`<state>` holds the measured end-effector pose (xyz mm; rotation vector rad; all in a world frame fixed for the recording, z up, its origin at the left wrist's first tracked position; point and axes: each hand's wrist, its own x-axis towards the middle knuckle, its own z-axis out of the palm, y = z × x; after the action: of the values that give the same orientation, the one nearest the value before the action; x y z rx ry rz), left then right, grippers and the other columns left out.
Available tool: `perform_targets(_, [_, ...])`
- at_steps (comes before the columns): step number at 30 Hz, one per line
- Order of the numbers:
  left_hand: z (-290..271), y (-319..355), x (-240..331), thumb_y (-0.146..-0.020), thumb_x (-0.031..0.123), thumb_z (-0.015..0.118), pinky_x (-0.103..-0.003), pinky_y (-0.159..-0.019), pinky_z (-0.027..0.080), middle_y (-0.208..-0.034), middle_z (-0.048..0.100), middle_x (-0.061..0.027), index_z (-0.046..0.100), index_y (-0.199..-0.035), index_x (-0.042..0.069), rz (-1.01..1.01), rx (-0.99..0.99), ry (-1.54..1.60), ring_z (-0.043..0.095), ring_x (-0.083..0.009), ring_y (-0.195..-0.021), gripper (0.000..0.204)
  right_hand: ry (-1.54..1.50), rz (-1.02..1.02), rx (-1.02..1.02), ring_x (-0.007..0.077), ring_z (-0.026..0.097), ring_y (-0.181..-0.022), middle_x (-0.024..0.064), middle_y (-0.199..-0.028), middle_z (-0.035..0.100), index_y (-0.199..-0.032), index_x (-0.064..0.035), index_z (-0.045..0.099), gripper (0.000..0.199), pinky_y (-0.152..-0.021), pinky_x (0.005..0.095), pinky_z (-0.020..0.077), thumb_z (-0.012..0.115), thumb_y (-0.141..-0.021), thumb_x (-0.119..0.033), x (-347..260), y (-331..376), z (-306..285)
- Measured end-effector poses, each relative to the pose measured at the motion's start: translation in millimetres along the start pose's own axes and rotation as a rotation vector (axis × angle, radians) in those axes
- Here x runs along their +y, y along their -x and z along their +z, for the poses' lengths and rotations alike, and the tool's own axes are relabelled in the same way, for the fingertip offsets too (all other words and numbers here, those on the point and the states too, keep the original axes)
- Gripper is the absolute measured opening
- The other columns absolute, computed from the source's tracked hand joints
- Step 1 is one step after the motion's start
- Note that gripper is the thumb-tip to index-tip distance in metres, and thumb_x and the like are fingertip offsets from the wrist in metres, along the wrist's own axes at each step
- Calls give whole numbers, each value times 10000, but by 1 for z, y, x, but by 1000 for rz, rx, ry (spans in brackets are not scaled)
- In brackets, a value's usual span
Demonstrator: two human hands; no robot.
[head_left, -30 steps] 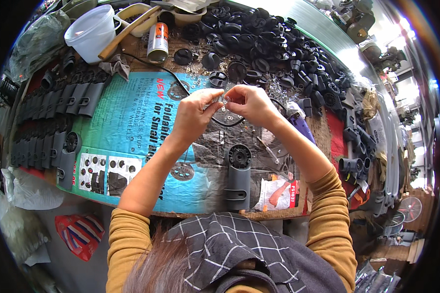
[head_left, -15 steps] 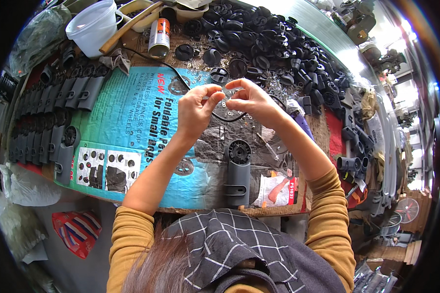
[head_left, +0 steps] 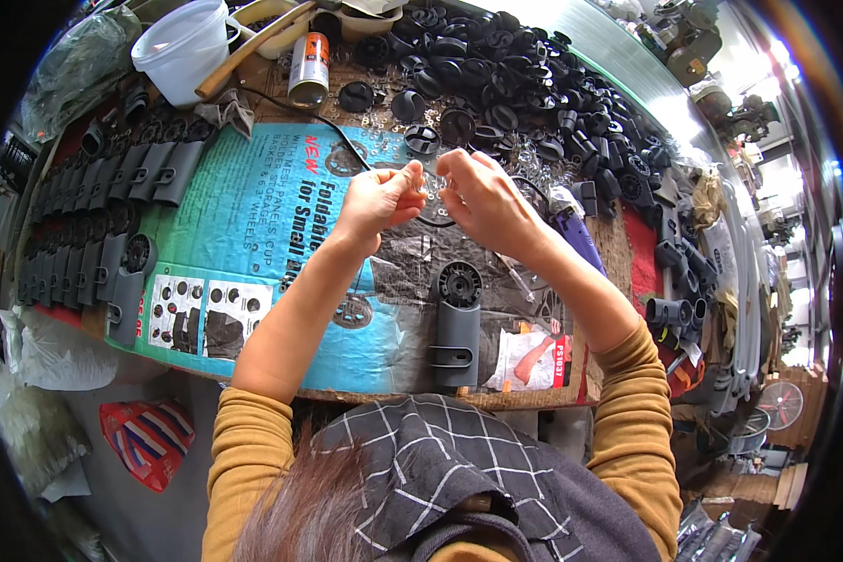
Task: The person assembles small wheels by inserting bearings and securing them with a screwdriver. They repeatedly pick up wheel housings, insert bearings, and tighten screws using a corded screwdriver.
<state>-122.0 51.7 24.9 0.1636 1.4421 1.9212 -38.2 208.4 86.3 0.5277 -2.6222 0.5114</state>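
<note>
cluttered workbench; left hand, right hand pinching small clear piece.

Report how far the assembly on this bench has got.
Done, apparently: rows of grey plastic parts lie lined up along the bench's left side. In hand: left hand and right hand are raised together, pinching something small and clear between the fingertips; what it is cannot be told. One grey part with a round toothed end lies just below them. Left: a big heap of loose black round pieces.

workshop | bench heaped with black plastic parts | spray can
</note>
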Motion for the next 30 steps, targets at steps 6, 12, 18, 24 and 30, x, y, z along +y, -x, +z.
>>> perform_targets(6, [8, 18, 8, -859, 284, 725, -338, -673, 542, -948, 678, -94, 671, -1084, 21, 993, -24, -615, 659, -202, -754, 350, -637, 669, -145, 68, 552, -780, 4, -805, 575, -1050, -17, 543, 139, -724, 234, 472, 507, -951, -108, -2, 8, -8])
perform_targets(12, [7, 36, 16, -847, 260, 732, -338, -690, 522, -895, 668, -110, 674, -1003, 19, 785, -59, -686, 643, -243, -756, 293, -962, 722, -152, 59, 535, -763, -16, -816, 559, -1055, -21, 564, 228, -710, 222, 453, 498, -1013, -234, -6, 14, -14])
perform_targets(18, [7, 37, 9, -916, 349, 649, -352, -617, 478, -767, 643, -124, 647, -816, 0, 1033, 31, -679, 606, -243, -670, 363, -1090, 645, 19, 74, 537, -745, 4, -815, 574, -1012, -18, 559, 191, -731, 248, 465, 586, -980, -204, -19, 24, -18])
perform_targets(24, [7, 36, -7, -985, 440, 521, -327, -551, 408, -631, 552, -127, 604, -752, -21, 614, 22, -557, 507, -187, -572, 522, -136, 527, 100, 176, 651, -875, 89, -955, 673, -1229, -62, 549, 427, -799, 317, 516, 717, -870, -219, 11, 8, -14])
perform_targets(30, [8, 42, -14, -1006, 440, 494, -288, -604, 430, -697, 585, -37, 639, -856, -13, 578, 24, -382, 510, -105, -669, 499, -170, 335, 146, 259, 647, -842, 124, -897, 659, -1076, -40, 621, 362, -785, 381, 504, 750, -821, -263, -26, 28, -16])
